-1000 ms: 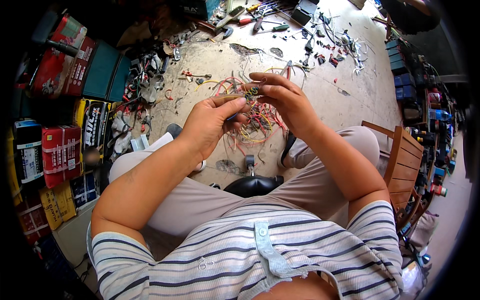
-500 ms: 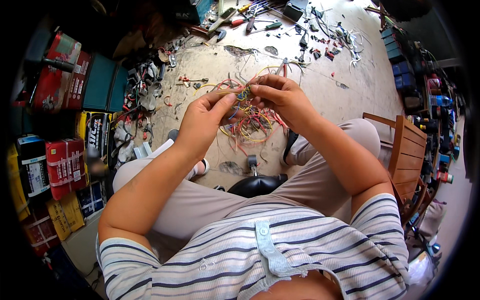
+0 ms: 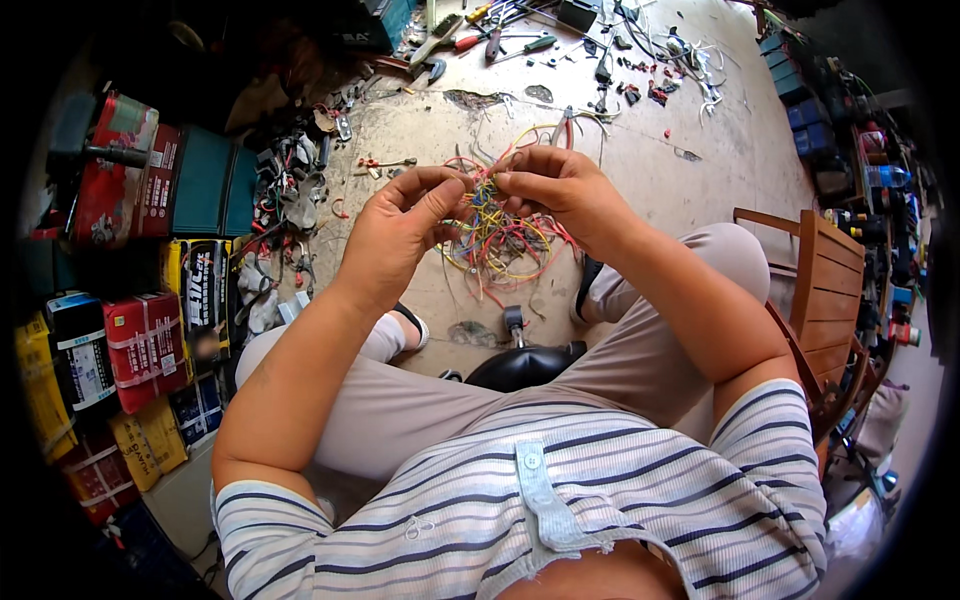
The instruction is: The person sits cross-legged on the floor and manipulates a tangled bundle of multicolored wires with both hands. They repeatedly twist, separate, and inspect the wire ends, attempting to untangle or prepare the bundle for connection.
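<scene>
My left hand (image 3: 402,222) is closed in a pinch, thumb against forefinger, on what looks like a thin wire; its colour is hard to make out. Just to the right, my right hand (image 3: 570,198) pinches a bundle of thin wires, its fingertips a short gap from those of the left. Below and behind both hands lies a tangled heap of wires (image 3: 510,245), red, yellow, blue and grey, on the floor. The fingers partly hide the heap's upper part. Red-handled pliers (image 3: 567,122) lie beyond the right hand.
Screwdrivers (image 3: 530,47), a brush (image 3: 437,42) and cable scraps (image 3: 705,65) lie at the far side. Boxes (image 3: 145,350) and loose parts (image 3: 293,185) line the left. A wooden chair (image 3: 832,290) and crowded shelves (image 3: 880,220) stand right. A black seat (image 3: 525,368) is between my legs.
My left hand has drawn slightly left and its fingers have curled. The yellow and blue strands seen between the hands before no longer stretch across. My right hand has barely moved.
</scene>
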Available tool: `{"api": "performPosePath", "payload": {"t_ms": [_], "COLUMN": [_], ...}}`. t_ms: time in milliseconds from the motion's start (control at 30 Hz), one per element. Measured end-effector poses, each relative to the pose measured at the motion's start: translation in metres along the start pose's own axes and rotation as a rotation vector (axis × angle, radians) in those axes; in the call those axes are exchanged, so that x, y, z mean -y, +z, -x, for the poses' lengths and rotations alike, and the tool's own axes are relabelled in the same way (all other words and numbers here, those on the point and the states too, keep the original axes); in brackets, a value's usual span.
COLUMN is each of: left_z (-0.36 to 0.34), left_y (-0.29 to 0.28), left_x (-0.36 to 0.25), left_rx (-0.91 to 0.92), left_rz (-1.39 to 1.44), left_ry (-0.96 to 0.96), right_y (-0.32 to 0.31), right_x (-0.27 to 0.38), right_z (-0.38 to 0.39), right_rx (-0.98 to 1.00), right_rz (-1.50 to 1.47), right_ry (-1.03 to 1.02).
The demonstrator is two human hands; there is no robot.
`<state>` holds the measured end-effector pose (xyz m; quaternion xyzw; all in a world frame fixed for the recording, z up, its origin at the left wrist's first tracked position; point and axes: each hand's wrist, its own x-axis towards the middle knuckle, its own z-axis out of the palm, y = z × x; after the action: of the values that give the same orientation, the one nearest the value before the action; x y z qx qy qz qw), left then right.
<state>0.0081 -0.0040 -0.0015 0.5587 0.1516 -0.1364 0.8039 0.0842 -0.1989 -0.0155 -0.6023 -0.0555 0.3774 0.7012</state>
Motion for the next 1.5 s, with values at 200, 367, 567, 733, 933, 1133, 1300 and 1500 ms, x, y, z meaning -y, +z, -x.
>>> {"api": "performPosePath", "payload": {"t_ms": [200, 367, 567, 733, 933, 1133, 1300, 1500], "left_z": [0.000, -0.001, 0.002, 0.002, 0.002, 0.004, 0.001, -0.001], "left_y": [-0.002, -0.005, -0.005, -0.008, -0.007, -0.005, -0.008, -0.010], "left_x": [-0.001, -0.004, -0.009, -0.008, -0.010, -0.013, -0.007, -0.005], "left_rx": [0.011, 0.015, 0.085, 0.104, 0.096, 0.102, 0.076, 0.020], "left_rz": [0.028, -0.038, -0.141, -0.195, -0.185, -0.064, -0.068, -0.130], "left_ry": [-0.157, -0.188, -0.191, -0.195, -0.220, -0.287, -0.286, -0.236], "right_y": [-0.001, 0.001, 0.003, 0.002, 0.001, 0.001, 0.002, 0.004], "right_x": [0.000, 0.000, -0.001, -0.002, -0.004, -0.004, -0.003, -0.006], "right_z": [0.001, 0.002, 0.002, 0.000, 0.000, -0.001, 0.000, 0.001], "right_rx": [-0.015, -0.021, -0.013, -0.007, -0.028, -0.030, -0.012, -0.010], "right_rz": [0.018, 0.029, 0.023, 0.047, 0.070, 0.096, 0.109, 0.104], "right_ry": [0.009, 0.043, -0.003, -0.017, -0.001, 0.001, 0.026, -0.008]}}
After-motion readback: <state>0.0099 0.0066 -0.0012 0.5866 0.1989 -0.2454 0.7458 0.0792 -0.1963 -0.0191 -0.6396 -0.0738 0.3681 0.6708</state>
